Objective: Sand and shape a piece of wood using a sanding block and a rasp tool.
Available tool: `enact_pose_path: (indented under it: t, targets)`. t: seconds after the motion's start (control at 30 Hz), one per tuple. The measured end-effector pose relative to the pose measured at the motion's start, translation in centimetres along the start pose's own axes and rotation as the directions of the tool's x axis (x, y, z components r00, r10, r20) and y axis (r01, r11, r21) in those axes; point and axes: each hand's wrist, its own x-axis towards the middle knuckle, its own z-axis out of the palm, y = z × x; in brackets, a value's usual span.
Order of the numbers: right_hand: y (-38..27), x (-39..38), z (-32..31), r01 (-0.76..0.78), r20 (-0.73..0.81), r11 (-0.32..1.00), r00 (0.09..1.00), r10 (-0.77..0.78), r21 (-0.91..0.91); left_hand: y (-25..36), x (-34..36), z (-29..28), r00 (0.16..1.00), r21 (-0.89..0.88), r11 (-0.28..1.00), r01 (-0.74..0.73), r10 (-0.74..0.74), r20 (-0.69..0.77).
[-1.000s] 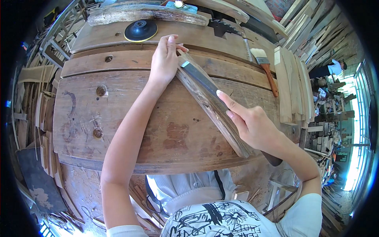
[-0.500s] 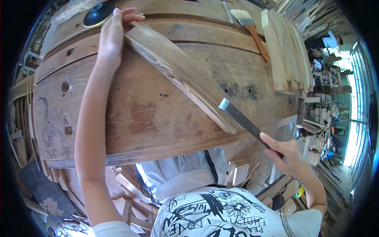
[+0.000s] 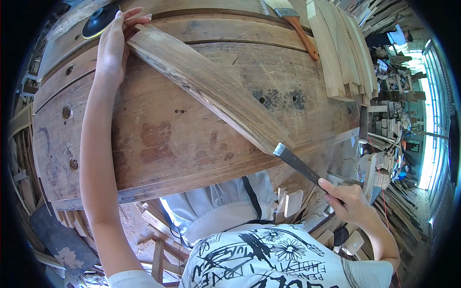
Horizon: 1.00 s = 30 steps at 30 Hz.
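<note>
A weathered wooden board (image 3: 201,84) lies diagonally across the workbench (image 3: 144,144). My left hand (image 3: 115,45) grips its far end at the upper left, fingers curled round the corner, with my forearm stretched over the bench's left part. In my right hand (image 3: 345,201), at the lower right, is a long, flat, dark metal tool (image 3: 300,165), like a chisel or file, held with index finger and thumb along it. The tool's pale tip touches or sits just beside the board's near end; I cannot tell which.
A round black backing pad (image 3: 101,21) is at the back left. A wide brush (image 3: 300,33) with a wooden handle lies beside pale planks (image 3: 338,57) at the back right. Timber and clutter line both sides. A person (image 3: 394,38) in a light top is at the far right.
My right hand and the tool have moved down and right, from the board's middle to its near end. In my view, the board, left hand and bench have shifted up and left.
</note>
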Motion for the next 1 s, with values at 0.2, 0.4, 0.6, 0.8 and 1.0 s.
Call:
enact_pose_path:
  t: [0.2, 0.4, 0.6, 0.8, 1.0]
  targets:
    - [-0.5, 0.3, 0.8, -0.039, -0.012, 0.999, 0.999, 0.04, 0.034, -1.4, 0.5, 0.3, 0.974, 0.186, 0.959, -0.215, 0.225, -0.034]
    - [-1.1, 2.1, 1.0, 0.002, -0.035, 1.0, 0.999, -0.002, -0.003, -2.0, -0.1, 1.4, 0.96, 0.162, 0.962, -0.22, 0.243, -0.14]
    - [-2.6, 4.6, -0.4, 0.03, -0.01, 0.999, 0.999, -0.03, -0.012, -1.8, -0.1, 1.6, 0.941, 0.225, 0.94, -0.255, 0.295, -0.166]
    - [-3.9, 7.7, -1.1, 0.065, 0.003, 0.998, 0.998, -0.065, 0.019, -2.0, 0.1, 1.8, 0.922, 0.284, 0.919, -0.273, 0.334, -0.197]
    - [-5.8, 11.7, -2.2, 0.1, 0.004, 0.994, 0.995, -0.101, 0.043, -1.4, -0.7, 2.5, 0.917, 0.299, 0.916, -0.267, 0.337, -0.213]
